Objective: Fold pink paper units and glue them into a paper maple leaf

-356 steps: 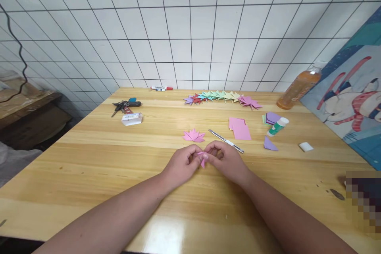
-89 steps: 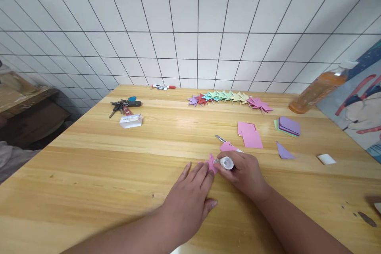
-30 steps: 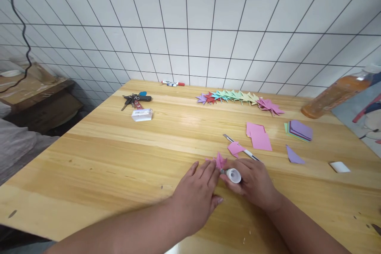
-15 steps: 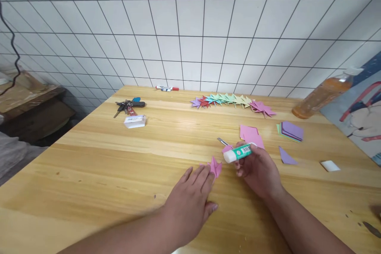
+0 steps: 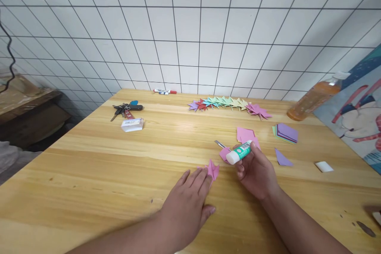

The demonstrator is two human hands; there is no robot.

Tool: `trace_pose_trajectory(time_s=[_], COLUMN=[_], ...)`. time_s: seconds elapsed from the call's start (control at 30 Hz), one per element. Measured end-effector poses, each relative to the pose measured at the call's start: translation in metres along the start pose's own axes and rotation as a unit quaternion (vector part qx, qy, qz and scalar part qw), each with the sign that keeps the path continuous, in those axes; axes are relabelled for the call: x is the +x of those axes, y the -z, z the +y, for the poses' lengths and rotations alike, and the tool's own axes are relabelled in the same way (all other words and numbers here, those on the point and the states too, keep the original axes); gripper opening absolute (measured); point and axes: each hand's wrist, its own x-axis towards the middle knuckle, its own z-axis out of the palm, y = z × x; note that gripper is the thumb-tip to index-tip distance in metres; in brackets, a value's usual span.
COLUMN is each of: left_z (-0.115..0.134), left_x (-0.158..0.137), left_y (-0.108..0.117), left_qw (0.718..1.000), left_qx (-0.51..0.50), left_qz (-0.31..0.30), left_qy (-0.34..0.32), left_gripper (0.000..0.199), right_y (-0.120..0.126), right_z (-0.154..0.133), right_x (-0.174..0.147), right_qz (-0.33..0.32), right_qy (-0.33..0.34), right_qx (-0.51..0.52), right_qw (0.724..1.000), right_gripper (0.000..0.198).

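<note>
My left hand [image 5: 189,202] lies flat, fingers stretched out, over a folded pink paper piece [image 5: 213,170] on the wooden table. Part of that piece is hidden beneath the fingers. In my right hand [image 5: 258,174] is a green and white glue stick [image 5: 240,152], held tilted above the table with its white end toward the left. A small pink paper piece [image 5: 224,154] shows just behind the glue stick. The craft knife [image 5: 220,144] lies beyond it, partly covered. Pink paper sheets [image 5: 245,135] rest behind my right hand.
Folded coloured paper pieces [image 5: 229,104] form a row near the wall. Right of my hands are stacked paper squares [image 5: 286,132], a purple triangle [image 5: 282,157], a white cap-like object [image 5: 324,166] and a leaning bottle [image 5: 312,99]. Keys [image 5: 126,109], a small white box [image 5: 132,124] and a marker [image 5: 164,91] lie left.
The view has shifted slightly. My right hand has tilted the glue stick a little more, uncovering more of the small pink paper piece. My left hand still presses on the folded paper.
</note>
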Motion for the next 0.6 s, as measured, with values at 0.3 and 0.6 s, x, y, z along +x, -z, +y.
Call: trace_pose_trajectory(time_s=[0.3, 0.6], left_z=[-0.014, -0.016], left_x=[0.013, 0.021], left_y=[0.025, 0.015], left_qw=[0.981, 0.75], left_qx=[-0.116, -0.603], left_qz=[0.154, 0.25], left_qy=[0.011, 0.107], left_gripper=[0.046, 0.035], right_y=[-0.013, -0.031], right_z=[0.013, 0.02], right_x=[-0.01, -0.022], right_qz=[-0.067, -0.179], right_qy=[0.081, 0.116], right_qx=[-0.201, -0.293], right_qw=[0.974, 0.932], right_gripper=[0.031, 0.024])
